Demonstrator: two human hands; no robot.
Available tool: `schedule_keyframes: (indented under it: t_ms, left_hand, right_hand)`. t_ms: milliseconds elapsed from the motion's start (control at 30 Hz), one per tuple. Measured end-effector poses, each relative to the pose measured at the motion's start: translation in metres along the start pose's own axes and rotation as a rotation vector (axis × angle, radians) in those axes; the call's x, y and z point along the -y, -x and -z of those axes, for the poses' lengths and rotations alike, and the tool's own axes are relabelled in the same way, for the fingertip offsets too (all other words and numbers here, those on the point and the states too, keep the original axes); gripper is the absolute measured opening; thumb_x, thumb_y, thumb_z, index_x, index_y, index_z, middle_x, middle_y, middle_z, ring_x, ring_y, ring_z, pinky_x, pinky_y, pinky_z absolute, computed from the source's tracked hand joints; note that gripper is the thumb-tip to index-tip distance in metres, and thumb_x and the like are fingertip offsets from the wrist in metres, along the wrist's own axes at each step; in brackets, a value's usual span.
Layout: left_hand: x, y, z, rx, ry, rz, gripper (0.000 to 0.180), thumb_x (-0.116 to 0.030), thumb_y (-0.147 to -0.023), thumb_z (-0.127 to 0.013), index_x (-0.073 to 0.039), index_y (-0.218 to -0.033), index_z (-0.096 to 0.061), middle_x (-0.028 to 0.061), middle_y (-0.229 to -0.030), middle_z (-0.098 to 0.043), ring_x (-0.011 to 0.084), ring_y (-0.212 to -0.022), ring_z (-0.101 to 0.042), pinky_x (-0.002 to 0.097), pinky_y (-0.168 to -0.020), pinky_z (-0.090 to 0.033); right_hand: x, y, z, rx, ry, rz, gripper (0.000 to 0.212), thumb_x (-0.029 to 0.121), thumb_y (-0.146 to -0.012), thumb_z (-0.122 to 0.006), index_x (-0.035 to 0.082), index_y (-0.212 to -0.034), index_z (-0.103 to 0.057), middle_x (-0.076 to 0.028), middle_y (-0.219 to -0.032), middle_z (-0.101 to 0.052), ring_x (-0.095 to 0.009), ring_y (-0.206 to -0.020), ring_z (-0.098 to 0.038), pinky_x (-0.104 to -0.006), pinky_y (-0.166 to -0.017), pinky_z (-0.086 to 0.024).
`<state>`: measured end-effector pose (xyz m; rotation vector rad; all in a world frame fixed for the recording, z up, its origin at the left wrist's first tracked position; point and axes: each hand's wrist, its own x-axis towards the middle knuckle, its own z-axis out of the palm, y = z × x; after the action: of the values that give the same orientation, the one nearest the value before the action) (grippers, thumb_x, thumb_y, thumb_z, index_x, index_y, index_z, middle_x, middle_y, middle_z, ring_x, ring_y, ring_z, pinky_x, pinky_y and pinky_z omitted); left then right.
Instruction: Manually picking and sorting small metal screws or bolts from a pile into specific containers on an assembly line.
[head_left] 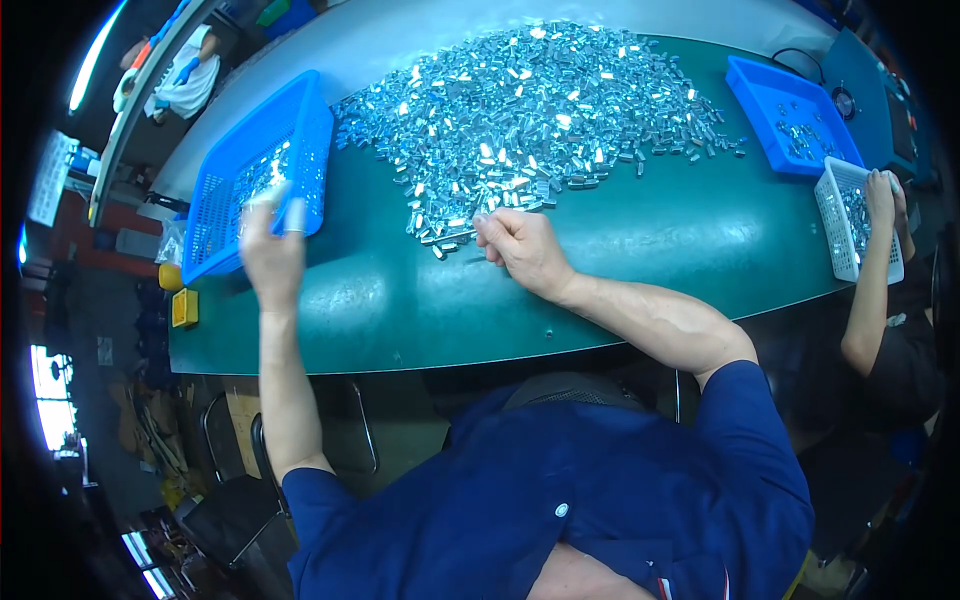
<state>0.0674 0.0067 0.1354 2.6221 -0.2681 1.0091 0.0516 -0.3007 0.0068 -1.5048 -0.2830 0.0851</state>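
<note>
Left hand (273, 262), at the ten o'clock blue basket (312, 115), is too blurry to tell; right hand (525, 252) curls by shiny bits (530, 120).

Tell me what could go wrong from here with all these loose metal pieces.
The left hand, blurred over the blue basket, might catch its rim and jolt the contents. Beside the right hand, loose pieces in the metal pile could slide. The white basket, near the green table's front edge, might spill if bumped.
</note>
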Motion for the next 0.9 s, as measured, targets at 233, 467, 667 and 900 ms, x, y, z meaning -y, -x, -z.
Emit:
schedule_keyframes:
  t_ms: [233,467,667,900]
  left_hand:
    - [-0.025,0.073,-0.078,0.466,0.179,0.034,0.028,-0.004,-0.085,-0.078,-0.004,-0.112,-0.073,0.0107,-0.097,-0.069,0.0243,-0.085,-0.070,0.0337,-0.079,-0.055]
    - [-0.054,0.097,-0.070,0.379,0.979,0.674,0.018,-0.001,-0.095,-0.070,0.001,-0.113,-0.068,0.0054,-0.106,-0.071,0.0104,-0.094,-0.065,0.0257,-0.085,-0.053]
    - [-0.062,0.107,-0.075,0.354,1.125,0.747,0.024,-0.003,-0.095,-0.070,0.000,-0.119,-0.066,0.0086,-0.108,-0.071,0.0149,-0.094,-0.068,0.0284,-0.086,-0.055]
    - [-0.069,0.111,-0.078,0.400,1.218,0.780,0.023,-0.002,-0.095,-0.070,0.000,-0.118,-0.066,0.0083,-0.103,-0.071,0.0139,-0.091,-0.068,0.0272,-0.085,-0.055]
  right_hand:
    - [-0.001,0.000,-0.004,0.028,-0.010,-0.021,0.037,0.033,-0.105,-0.061,0.002,-0.085,-0.068,-0.001,-0.068,-0.065,-0.008,-0.059,-0.057,-0.0261,-0.053,-0.045]
    - [-0.005,-0.002,-0.003,0.014,0.005,-0.001,0.030,0.027,-0.103,-0.064,0.000,-0.092,-0.068,-0.003,-0.073,-0.067,-0.008,-0.066,-0.060,-0.0268,-0.059,-0.048]
    - [-0.001,0.001,-0.006,0.001,0.033,0.044,0.027,0.024,-0.099,-0.065,0.000,-0.087,-0.068,-0.008,-0.068,-0.067,-0.015,-0.060,-0.061,-0.0339,-0.058,-0.047]
    - [0.001,0.002,-0.004,0.056,0.032,0.029,0.032,0.027,-0.100,-0.063,0.001,-0.082,-0.069,-0.008,-0.066,-0.067,-0.015,-0.060,-0.062,-0.0344,-0.057,-0.047]
